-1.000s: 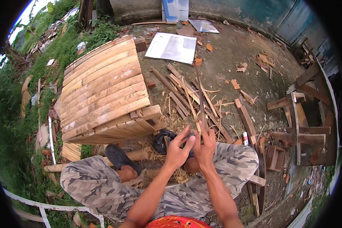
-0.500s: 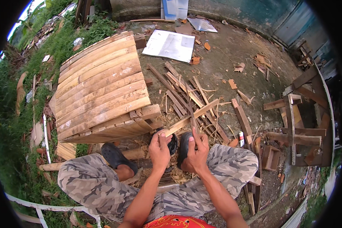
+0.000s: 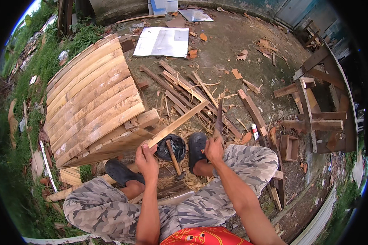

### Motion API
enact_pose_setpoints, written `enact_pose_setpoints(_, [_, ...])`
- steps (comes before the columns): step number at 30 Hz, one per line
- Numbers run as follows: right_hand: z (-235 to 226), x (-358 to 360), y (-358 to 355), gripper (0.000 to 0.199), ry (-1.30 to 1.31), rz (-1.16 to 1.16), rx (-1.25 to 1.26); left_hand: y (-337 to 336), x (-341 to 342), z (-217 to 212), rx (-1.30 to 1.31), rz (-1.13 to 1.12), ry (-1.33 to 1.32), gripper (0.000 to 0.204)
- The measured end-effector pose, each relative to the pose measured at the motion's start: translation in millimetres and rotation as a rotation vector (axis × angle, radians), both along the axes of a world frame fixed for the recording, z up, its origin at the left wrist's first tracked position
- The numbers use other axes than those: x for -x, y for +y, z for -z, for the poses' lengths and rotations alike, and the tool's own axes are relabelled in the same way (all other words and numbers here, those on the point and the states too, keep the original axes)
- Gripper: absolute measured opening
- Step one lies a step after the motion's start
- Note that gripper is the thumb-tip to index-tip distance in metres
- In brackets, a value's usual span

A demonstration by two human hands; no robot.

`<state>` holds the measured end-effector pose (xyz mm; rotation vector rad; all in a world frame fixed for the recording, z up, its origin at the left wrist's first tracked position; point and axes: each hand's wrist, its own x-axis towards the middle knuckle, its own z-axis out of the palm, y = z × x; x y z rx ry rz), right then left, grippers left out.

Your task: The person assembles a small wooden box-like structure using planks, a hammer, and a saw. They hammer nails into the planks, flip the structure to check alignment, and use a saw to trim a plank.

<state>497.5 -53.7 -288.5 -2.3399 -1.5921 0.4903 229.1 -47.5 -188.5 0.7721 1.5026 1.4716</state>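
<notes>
My left hand [image 3: 146,157] grips the near end of a long pale wooden slat [image 3: 178,123] that slants up and to the right. My right hand [image 3: 214,148] holds the handle of a dark knife blade [image 3: 218,118] pointing away from me, just right of the slat's far end. I sit on the ground in camouflage trousers [image 3: 233,171], black clogs [image 3: 197,145] on my feet. A black bag [image 3: 171,146] and a short stick lie between my hands.
A curved panel of joined wooden slats [image 3: 90,98] lies at the left. Loose slats and shavings [image 3: 184,87] cover the ground ahead. White sheets [image 3: 163,41] lie farther off. Wooden frames [image 3: 310,110] stand at the right. Grass borders the left.
My hands, close together on the slat a second ago, have moved apart. The left now holds the slat low and slanted; the right has drawn the knife off to the right.
</notes>
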Motion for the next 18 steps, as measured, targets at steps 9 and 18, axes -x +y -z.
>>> enact_pose_setpoints(9, [-26.1, 11.7, 48.7, 0.051, 0.296, 0.065, 0.144, -0.5, 8.8, -16.9, 0.052, -0.037, -0.356, 0.035])
enact_pose_setpoints(18, [-159.6, 49.0, 67.2, 0.037, 1.698, -0.197, 0.124, 8.1, -12.2, -77.3, 0.027, 0.024, -0.411, 0.031])
